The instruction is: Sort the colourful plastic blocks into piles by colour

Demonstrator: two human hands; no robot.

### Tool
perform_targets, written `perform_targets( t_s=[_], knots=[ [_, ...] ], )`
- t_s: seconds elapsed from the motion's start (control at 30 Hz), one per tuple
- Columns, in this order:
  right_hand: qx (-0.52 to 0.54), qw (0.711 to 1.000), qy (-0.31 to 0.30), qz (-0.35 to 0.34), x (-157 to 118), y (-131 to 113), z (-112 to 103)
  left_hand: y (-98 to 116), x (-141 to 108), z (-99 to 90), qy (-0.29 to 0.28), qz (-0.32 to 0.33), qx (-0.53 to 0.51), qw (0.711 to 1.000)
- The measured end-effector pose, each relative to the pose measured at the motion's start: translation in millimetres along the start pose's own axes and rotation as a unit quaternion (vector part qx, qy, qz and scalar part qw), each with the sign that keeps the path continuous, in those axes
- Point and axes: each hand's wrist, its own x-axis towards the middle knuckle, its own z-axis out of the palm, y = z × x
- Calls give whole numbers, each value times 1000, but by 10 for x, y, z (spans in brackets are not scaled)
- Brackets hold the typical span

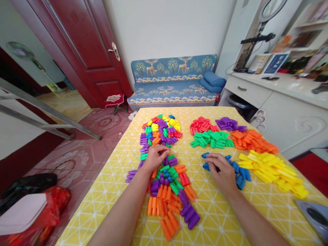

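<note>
My left hand (156, 156) is over the long mixed-colour pile (164, 131) of plastic pieces at the table's middle left, its thumb and fingertips close together; whether anything small is between them is too small to tell. On the right, my right hand (220, 168) is at the left end of the blue pieces (241, 176), fingers bent down over them with blue pieces beside and under the fingertips. Its grip is partly hidden. Beyond it lie green pieces (212, 139), red pieces (203, 124) and purple pieces (230, 123). Orange pieces (252, 140) and yellow pieces (275, 173) are farther right.
The table (102, 205) has a yellow patterned cloth. A grey and black object (314, 217) sits at its right edge. Behind stand a blue sofa (171, 90) and a small red stool (114, 99). A white cabinet (289, 116) is at the right, bags (55, 205) at the left.
</note>
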Motion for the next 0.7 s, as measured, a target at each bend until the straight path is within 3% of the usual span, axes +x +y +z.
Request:
perform_targets(
  t_s=[0.7],
  knots=[
    [-8, 1000, -3, -8, 21, -26, -10, 25, 8, 9, 11, -2, -7, 1000]
  ],
)
